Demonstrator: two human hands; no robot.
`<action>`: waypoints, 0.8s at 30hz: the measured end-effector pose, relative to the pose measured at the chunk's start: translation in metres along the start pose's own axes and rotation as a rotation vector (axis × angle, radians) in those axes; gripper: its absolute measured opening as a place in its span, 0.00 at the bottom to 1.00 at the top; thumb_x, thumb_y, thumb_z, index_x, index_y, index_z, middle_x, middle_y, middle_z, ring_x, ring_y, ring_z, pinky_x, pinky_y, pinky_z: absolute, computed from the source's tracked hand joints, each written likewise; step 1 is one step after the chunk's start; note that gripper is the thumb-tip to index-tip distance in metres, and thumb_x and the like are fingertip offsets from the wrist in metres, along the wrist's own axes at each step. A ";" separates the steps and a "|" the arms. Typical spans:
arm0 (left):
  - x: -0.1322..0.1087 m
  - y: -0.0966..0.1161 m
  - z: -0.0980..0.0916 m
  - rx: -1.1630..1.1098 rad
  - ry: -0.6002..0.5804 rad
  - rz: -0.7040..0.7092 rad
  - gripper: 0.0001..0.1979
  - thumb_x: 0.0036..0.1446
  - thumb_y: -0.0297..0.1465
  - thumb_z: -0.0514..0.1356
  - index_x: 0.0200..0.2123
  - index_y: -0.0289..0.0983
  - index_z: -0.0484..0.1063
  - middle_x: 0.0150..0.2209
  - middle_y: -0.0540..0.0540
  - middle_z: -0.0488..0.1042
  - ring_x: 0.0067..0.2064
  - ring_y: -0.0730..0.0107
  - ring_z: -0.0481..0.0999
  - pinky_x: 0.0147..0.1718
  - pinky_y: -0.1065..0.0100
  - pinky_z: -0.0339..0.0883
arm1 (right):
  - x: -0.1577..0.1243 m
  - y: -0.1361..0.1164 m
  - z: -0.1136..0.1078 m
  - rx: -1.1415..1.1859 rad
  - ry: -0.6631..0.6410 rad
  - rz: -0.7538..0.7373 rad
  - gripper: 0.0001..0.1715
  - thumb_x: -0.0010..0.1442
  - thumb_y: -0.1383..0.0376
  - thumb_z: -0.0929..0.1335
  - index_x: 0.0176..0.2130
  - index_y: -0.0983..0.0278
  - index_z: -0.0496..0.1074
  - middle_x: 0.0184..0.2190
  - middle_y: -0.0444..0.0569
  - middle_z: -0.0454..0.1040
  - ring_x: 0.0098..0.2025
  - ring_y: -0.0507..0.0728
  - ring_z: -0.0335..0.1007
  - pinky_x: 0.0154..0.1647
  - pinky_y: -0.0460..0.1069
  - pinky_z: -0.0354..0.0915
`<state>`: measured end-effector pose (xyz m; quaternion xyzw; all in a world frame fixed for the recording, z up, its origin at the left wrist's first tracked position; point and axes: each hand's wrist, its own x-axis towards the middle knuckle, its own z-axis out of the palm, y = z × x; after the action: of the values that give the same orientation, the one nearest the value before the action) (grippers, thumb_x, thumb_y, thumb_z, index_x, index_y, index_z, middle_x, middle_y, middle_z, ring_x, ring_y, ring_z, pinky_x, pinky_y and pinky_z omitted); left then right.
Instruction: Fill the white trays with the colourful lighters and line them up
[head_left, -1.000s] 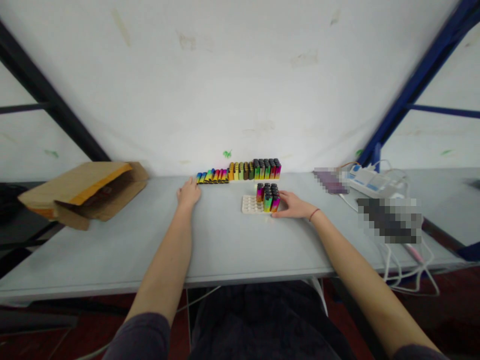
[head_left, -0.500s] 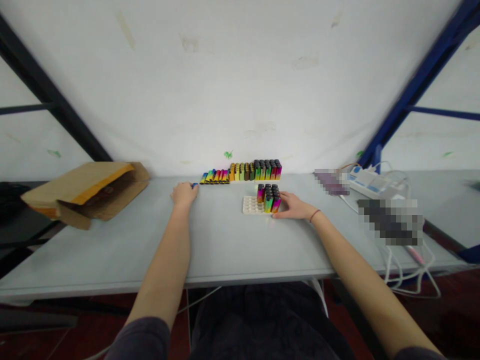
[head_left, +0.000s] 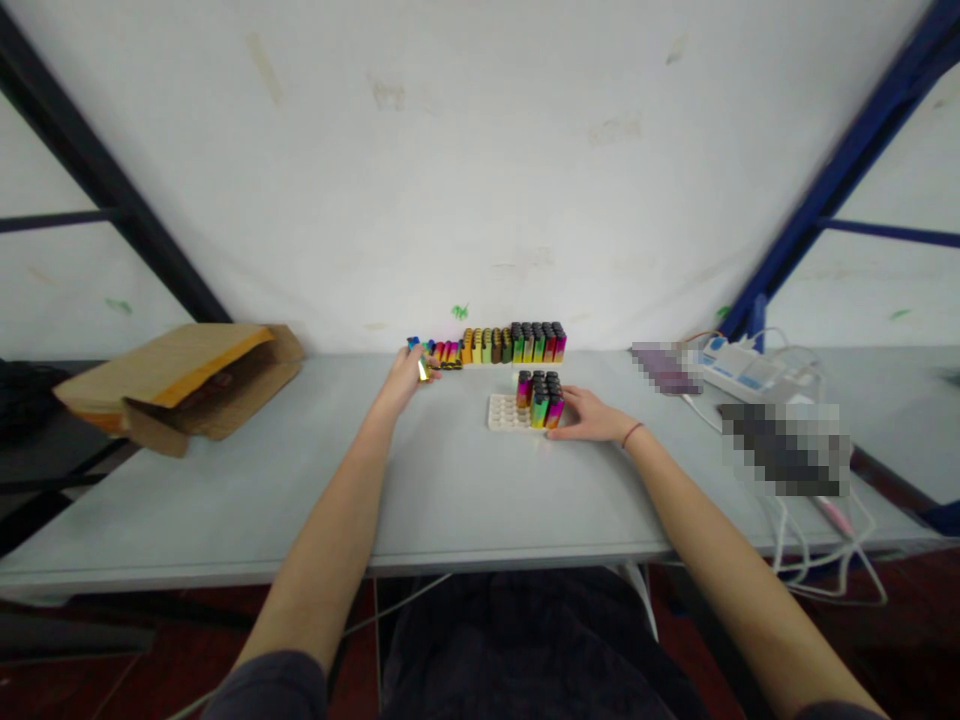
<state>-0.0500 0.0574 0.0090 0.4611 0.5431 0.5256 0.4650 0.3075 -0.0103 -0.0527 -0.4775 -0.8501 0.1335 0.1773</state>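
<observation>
My left hand is closed around a shiny lighter, at the left end of a row of lighters lying flat. Its fingers partly cover the lighter and those beside it. At the right end of a white tray with round holes, my right hand grips the edge, thumb in front and fingers behind. Several upright lighters with black tops and bright rainbow bodies fill the tray's right part. Holes show at its left.
Behind stand a block of yellow-topped lighters and a block of black-topped ones, near the wall. An open brown paper bag lies at left. A power strip, white cables and blurred-out items are at right.
My left hand has moved right, from beside the flat lighters to over their left end, and a shiny lighter now shows in its fingers. The right hand stays at the tray.
</observation>
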 end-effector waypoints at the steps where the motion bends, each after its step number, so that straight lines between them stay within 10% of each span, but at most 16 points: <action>1: -0.005 -0.001 0.009 -0.046 -0.046 -0.007 0.11 0.66 0.39 0.58 0.37 0.40 0.61 0.27 0.54 0.72 0.22 0.76 0.72 0.27 0.73 0.67 | 0.000 0.000 0.000 0.002 -0.005 -0.002 0.56 0.54 0.35 0.73 0.66 0.68 0.68 0.67 0.66 0.68 0.68 0.75 0.64 0.72 0.68 0.59; 10: -0.035 -0.007 0.053 -0.172 -0.315 -0.153 0.26 0.64 0.56 0.52 0.29 0.40 0.65 0.16 0.58 0.55 0.15 0.79 0.52 0.20 0.74 0.61 | -0.001 -0.002 -0.002 0.023 -0.015 -0.019 0.55 0.55 0.35 0.73 0.66 0.68 0.68 0.67 0.66 0.67 0.68 0.75 0.64 0.71 0.69 0.60; 24: -0.047 -0.014 0.067 -0.272 -0.248 -0.223 0.28 0.67 0.52 0.46 0.19 0.42 0.50 0.12 0.58 0.46 0.12 0.79 0.41 0.14 0.74 0.44 | 0.001 0.001 -0.001 0.029 -0.015 -0.041 0.56 0.55 0.33 0.72 0.66 0.68 0.69 0.68 0.66 0.67 0.68 0.76 0.64 0.71 0.69 0.60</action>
<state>0.0227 0.0199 -0.0054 0.3923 0.4534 0.4786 0.6415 0.3081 -0.0092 -0.0524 -0.4564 -0.8590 0.1458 0.1806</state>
